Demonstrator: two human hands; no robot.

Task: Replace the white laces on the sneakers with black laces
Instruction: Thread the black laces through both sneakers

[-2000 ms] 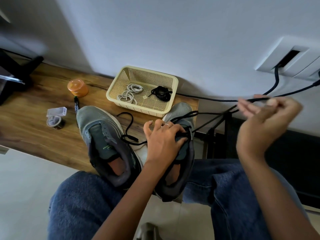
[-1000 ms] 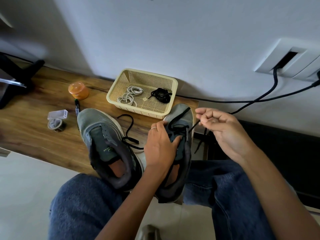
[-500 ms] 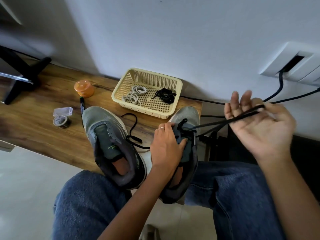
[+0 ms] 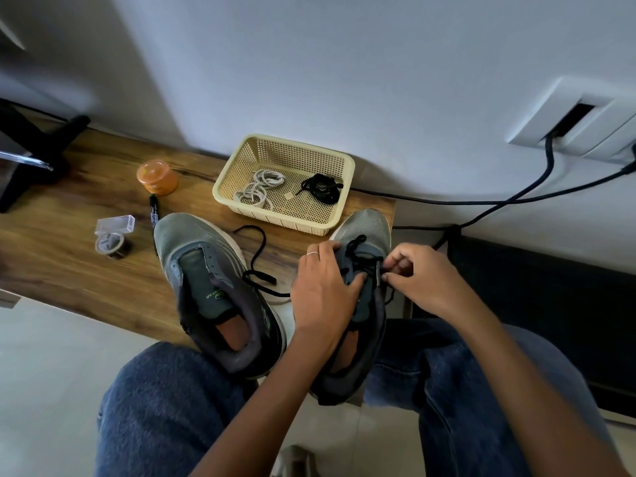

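So the left hand (image 4: 325,290) is sitting on top of the right-side sneaker (image 4: 361,304), fingers (image 4: 323,256) curling over the tongue and the thumb pressing down by the eyelets, holding the shoe steady. The right hand (image 4: 418,278) is right beside it, fingertips (image 4: 390,270) pinching together on the black lace (image 4: 358,251) at the shoe's outer eyelet row. That lace is bunching up in a loose tangle just ahead of both sets of fingers, over the toe end of the tongue.

Off past the left hand's knuckles, the other sneaker (image 4: 210,287) is lying unlaced on the bench (image 4: 69,263), with a loose end of black lace (image 4: 256,256) trailing between the two shoes. Beyond the fingers, against the wall, a cream plastic basket (image 4: 241,166) is holding the coiled white laces (image 4: 258,189) and a bundled black lace (image 4: 321,187). Further left there's a marker (image 4: 154,211), an orange lidded jar (image 4: 157,176), and a clear tape dispenser (image 4: 114,235). Both shoes' heels are hanging off the bench edge over the person's denim-covered knees (image 4: 165,407).
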